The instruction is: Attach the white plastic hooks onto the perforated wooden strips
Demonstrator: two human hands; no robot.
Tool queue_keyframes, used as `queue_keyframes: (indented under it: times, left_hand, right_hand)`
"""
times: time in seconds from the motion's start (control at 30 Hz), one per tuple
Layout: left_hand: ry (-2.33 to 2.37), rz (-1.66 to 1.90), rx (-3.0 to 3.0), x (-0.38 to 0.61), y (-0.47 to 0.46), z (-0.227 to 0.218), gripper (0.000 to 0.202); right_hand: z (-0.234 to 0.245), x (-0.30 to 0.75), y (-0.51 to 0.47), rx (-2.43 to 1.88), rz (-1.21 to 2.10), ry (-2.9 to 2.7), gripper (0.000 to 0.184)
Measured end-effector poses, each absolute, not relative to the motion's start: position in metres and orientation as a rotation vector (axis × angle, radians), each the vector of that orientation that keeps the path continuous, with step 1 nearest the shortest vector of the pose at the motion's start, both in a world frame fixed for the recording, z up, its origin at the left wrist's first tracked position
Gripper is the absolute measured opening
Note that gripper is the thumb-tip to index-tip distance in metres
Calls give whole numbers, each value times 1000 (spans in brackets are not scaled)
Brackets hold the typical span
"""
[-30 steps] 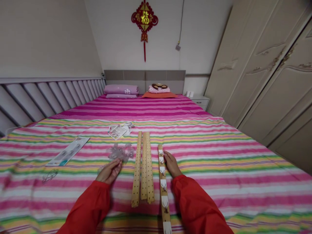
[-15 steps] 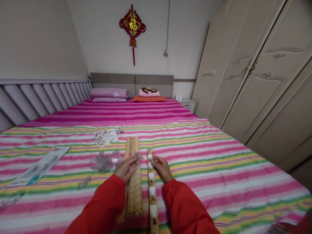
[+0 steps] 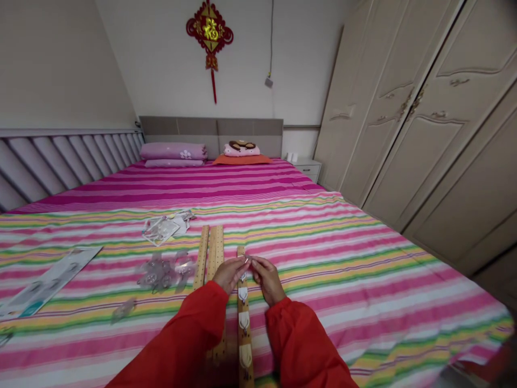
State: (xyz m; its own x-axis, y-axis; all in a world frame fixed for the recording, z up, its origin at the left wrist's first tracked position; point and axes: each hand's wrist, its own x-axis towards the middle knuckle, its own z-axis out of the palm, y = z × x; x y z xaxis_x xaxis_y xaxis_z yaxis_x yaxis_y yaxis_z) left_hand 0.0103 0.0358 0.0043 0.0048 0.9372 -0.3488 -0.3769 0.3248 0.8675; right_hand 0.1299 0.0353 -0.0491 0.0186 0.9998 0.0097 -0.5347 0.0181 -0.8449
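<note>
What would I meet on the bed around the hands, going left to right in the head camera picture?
Long flat packet, small loose clear piece, clear plastic cluster, bare wooden strips, strip with white hooks, right hand.

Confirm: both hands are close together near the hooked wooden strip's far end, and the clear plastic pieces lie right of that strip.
Wrong side: the head view shows the clear plastic pieces lying left of the hooked wooden strip. The rest stands.

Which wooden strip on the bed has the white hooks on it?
The rightmost strip: white hooks line it, while the other strips, lying together to its left, show small holes and no hooks.
</note>
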Motion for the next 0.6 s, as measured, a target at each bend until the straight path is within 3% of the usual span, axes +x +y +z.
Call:
queue_keyframes:
  times: [0.1, 0.27, 0.6]
  left_hand:
    - [1171, 1096, 681, 7, 36, 4, 5]
    - [1287, 1137, 985, -1, 39, 4, 27]
    - [1213, 1082, 1017, 3, 41, 9, 36]
  right_hand:
    - [-51, 130, 38, -731, 1392, -735, 25]
    - [-54, 132, 41, -663, 1415, -640, 21]
    - [-56, 132, 42, -642, 1423, -664, 17]
